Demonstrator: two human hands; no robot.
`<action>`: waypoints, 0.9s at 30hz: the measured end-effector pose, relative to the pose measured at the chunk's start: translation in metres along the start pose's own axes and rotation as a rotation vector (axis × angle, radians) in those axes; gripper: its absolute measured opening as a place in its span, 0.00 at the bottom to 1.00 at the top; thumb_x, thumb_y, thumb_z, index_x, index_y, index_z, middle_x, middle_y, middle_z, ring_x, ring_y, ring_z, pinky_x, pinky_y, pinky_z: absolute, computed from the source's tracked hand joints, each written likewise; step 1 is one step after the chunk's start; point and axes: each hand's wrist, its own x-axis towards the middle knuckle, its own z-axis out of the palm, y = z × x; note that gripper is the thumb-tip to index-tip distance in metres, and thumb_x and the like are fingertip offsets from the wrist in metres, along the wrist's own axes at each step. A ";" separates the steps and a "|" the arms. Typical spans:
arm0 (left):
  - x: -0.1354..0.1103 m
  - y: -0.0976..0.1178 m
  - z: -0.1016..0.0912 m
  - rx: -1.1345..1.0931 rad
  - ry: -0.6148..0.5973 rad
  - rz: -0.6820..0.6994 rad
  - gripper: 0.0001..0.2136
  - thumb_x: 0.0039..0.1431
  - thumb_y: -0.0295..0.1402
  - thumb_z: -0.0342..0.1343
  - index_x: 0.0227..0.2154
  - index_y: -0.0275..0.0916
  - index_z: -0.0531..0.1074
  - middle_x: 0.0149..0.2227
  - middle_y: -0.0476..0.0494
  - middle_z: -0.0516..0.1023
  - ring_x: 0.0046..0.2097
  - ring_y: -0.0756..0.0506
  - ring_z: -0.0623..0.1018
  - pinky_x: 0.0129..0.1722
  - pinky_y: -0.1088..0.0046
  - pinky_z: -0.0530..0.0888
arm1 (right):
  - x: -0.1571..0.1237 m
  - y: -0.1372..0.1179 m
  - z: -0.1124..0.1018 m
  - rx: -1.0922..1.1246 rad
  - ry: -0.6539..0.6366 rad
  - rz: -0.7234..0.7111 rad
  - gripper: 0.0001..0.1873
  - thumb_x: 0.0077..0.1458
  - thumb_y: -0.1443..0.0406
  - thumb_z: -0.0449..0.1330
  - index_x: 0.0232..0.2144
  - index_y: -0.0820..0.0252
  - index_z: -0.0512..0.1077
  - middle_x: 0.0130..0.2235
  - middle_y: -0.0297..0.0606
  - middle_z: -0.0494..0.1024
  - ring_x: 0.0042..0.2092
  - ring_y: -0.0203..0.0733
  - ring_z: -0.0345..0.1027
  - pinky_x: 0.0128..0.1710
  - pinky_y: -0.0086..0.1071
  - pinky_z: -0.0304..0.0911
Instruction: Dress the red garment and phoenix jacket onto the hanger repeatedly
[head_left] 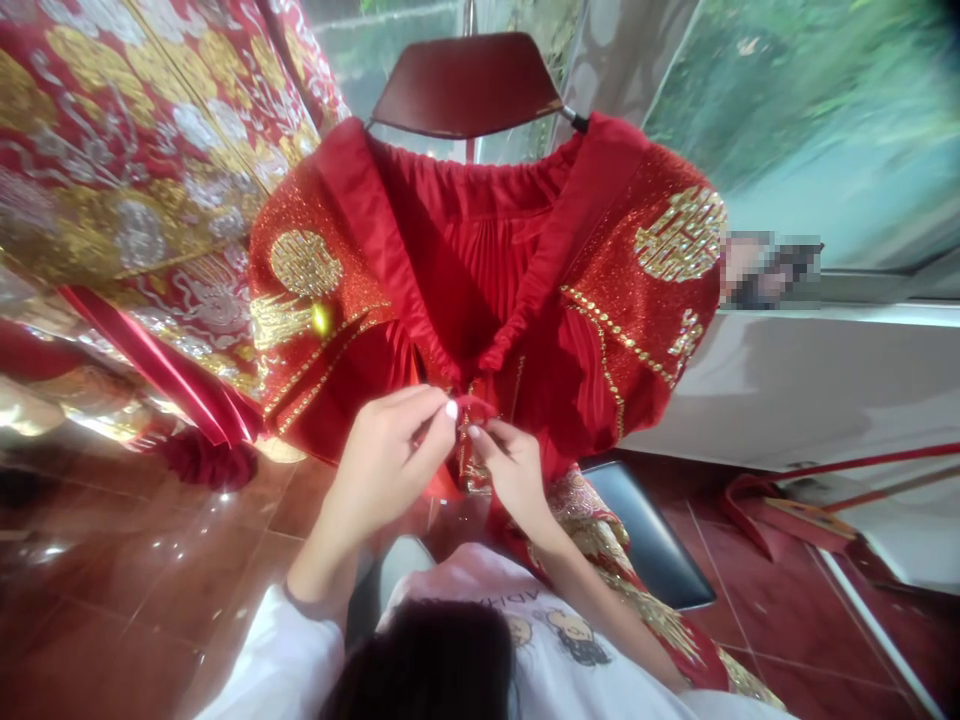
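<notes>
A red jacket [480, 270] with gold embroidery hangs on a dark wooden hanger [469, 85] in front of me. Its front is open at the collar, and a pleated red lining shows inside. My left hand [390, 455] pinches the small red fastening [472, 405] at the front closure. My right hand [510, 465] pinches the same spot from the other side, fingertips touching the left hand's. Both hands are closed on the fabric there.
Another red and gold embroidered garment [127, 180] hangs at the left. A dark padded seat [652, 540] stands below the jacket. Red tiled floor [150, 590] lies beneath. A white ledge [825, 370] and window [825, 120] are on the right.
</notes>
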 end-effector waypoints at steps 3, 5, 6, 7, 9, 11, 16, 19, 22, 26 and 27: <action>0.009 -0.003 0.003 0.064 0.039 -0.029 0.15 0.63 0.27 0.47 0.20 0.38 0.52 0.21 0.54 0.56 0.24 0.54 0.57 0.26 0.75 0.56 | -0.002 0.001 0.000 0.013 0.007 -0.023 0.16 0.53 0.56 0.59 0.23 0.63 0.74 0.18 0.31 0.67 0.21 0.31 0.57 0.22 0.25 0.53; 0.014 -0.006 0.007 0.065 0.040 -0.049 0.16 0.64 0.29 0.47 0.20 0.39 0.53 0.20 0.53 0.56 0.23 0.53 0.58 0.26 0.74 0.56 | -0.002 0.001 0.001 0.031 0.005 -0.023 0.16 0.53 0.56 0.59 0.25 0.63 0.75 0.18 0.31 0.68 0.21 0.31 0.57 0.21 0.25 0.53; 0.016 -0.008 0.009 0.057 0.032 -0.058 0.16 0.64 0.30 0.47 0.20 0.39 0.53 0.20 0.53 0.56 0.23 0.53 0.58 0.26 0.74 0.56 | -0.003 0.001 0.001 0.043 -0.002 -0.021 0.16 0.53 0.56 0.59 0.25 0.63 0.75 0.18 0.31 0.68 0.21 0.31 0.57 0.21 0.25 0.53; 0.019 -0.010 0.011 0.055 0.020 -0.069 0.17 0.63 0.31 0.47 0.19 0.39 0.53 0.20 0.53 0.57 0.23 0.52 0.58 0.26 0.74 0.55 | -0.003 0.001 0.002 0.055 -0.010 -0.020 0.16 0.53 0.56 0.59 0.25 0.63 0.75 0.17 0.31 0.68 0.20 0.31 0.57 0.21 0.25 0.53; 0.024 -0.012 0.014 0.086 -0.002 -0.092 0.17 0.62 0.32 0.48 0.18 0.39 0.53 0.19 0.52 0.57 0.22 0.52 0.57 0.25 0.73 0.53 | -0.003 0.000 0.003 0.071 -0.021 -0.027 0.16 0.53 0.56 0.59 0.23 0.63 0.73 0.17 0.31 0.67 0.20 0.30 0.56 0.20 0.25 0.53; 0.027 -0.011 0.014 0.142 -0.019 -0.107 0.17 0.60 0.32 0.49 0.17 0.39 0.53 0.18 0.52 0.57 0.21 0.52 0.56 0.25 0.73 0.51 | -0.003 -0.001 0.004 0.073 -0.020 -0.036 0.17 0.53 0.56 0.59 0.20 0.62 0.70 0.17 0.31 0.67 0.20 0.30 0.56 0.20 0.25 0.52; 0.031 -0.002 0.009 0.192 -0.032 -0.080 0.18 0.58 0.31 0.50 0.15 0.38 0.54 0.15 0.53 0.54 0.19 0.52 0.54 0.25 0.72 0.49 | -0.004 -0.003 0.003 0.071 -0.022 -0.044 0.19 0.53 0.56 0.58 0.18 0.61 0.66 0.16 0.30 0.64 0.19 0.29 0.54 0.20 0.25 0.51; 0.034 -0.001 0.013 0.262 -0.135 -0.106 0.18 0.56 0.30 0.53 0.13 0.39 0.57 0.15 0.52 0.55 0.18 0.52 0.53 0.25 0.72 0.48 | -0.005 -0.005 0.002 0.069 -0.033 -0.047 0.19 0.53 0.56 0.58 0.17 0.61 0.65 0.16 0.30 0.63 0.20 0.30 0.54 0.20 0.25 0.50; 0.035 -0.005 0.021 0.350 -0.276 -0.192 0.18 0.56 0.29 0.53 0.12 0.39 0.59 0.15 0.50 0.60 0.18 0.50 0.55 0.26 0.72 0.49 | -0.005 -0.006 0.002 0.067 -0.052 -0.033 0.18 0.53 0.57 0.57 0.17 0.61 0.64 0.16 0.30 0.63 0.20 0.30 0.54 0.20 0.25 0.51; 0.032 -0.010 0.027 0.346 -0.231 -0.230 0.19 0.58 0.33 0.54 0.13 0.40 0.59 0.16 0.49 0.61 0.19 0.49 0.58 0.25 0.71 0.50 | -0.005 -0.008 0.001 0.062 -0.059 -0.036 0.18 0.53 0.57 0.57 0.18 0.61 0.64 0.17 0.30 0.63 0.20 0.30 0.55 0.21 0.26 0.52; 0.030 -0.012 0.028 0.333 -0.187 -0.215 0.18 0.56 0.34 0.55 0.13 0.40 0.58 0.16 0.50 0.60 0.19 0.50 0.58 0.25 0.71 0.50 | -0.005 -0.008 0.001 0.055 -0.057 -0.039 0.18 0.54 0.57 0.57 0.17 0.61 0.64 0.17 0.30 0.64 0.21 0.30 0.55 0.21 0.26 0.52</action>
